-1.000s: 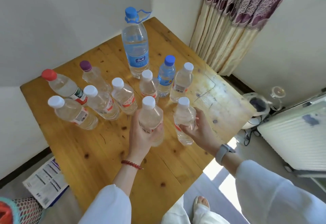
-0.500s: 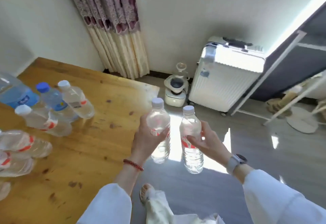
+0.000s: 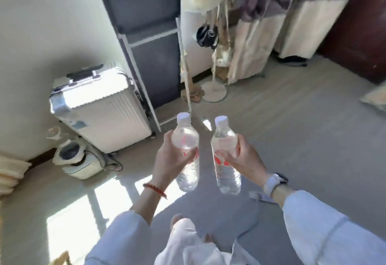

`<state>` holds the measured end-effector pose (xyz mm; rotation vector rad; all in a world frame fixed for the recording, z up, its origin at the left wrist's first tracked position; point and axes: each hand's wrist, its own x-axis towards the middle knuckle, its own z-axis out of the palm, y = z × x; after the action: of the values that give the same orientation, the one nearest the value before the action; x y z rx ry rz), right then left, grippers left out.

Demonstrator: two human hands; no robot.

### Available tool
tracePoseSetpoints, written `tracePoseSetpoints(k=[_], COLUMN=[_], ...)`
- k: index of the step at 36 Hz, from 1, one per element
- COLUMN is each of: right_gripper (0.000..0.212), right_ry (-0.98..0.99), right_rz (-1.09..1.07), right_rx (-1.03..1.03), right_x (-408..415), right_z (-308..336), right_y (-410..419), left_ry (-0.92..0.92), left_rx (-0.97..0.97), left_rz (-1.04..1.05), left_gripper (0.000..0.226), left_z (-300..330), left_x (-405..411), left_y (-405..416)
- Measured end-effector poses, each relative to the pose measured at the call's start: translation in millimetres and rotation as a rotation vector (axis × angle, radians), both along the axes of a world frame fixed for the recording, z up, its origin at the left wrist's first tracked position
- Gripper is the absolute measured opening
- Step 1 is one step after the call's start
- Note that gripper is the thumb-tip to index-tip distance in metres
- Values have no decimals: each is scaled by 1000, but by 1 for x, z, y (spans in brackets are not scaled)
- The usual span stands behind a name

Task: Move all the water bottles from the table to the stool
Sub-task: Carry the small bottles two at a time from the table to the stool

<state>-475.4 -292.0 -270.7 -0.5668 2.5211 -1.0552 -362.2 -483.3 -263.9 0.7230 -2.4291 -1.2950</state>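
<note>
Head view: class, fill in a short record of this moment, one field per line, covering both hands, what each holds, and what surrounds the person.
left hand: shut on left water bottle, upright, white cap
right hand: shut on right water bottle, upright, white cap
bottles: clear, red labels, side by side, apart
wrists: red bead bracelet on left; watch on right
floor items: white suitcase, small white appliance
stool: not in view
table: not in view
</note>
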Motion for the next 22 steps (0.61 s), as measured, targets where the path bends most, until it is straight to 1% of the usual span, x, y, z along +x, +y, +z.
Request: tracePoseSetpoints(k=[3,7,10,15,18,22], right_gripper=[48,54,56,61,62,61], right_ry=[-14,-34,-23,-23,-38,-23], right_rz=[-163,-313,-395,-488,-555,-643], right_rx=[-24,-47,-79,-116,-119,-123], right_x=[-41,-99,-148,-252,-319,-398], right_z=[-4,-9,-12,-15,-9,4], right_y=[40,86,118,163,187,224], left_ry=[-6,-33,-34,-24,-20,-22], left_rx=[-5,-37,-74,-63,-51,-55], left_rz=[-125,-252,-320,-452,-565,-649], left_gripper=[74,71,67,66,64,60], left_z=[-2,-7,-12,-17,-13,1], left_x=[-66,-157,-229,-364,-450,-556], left_y=[25,56,80,120,147,191])
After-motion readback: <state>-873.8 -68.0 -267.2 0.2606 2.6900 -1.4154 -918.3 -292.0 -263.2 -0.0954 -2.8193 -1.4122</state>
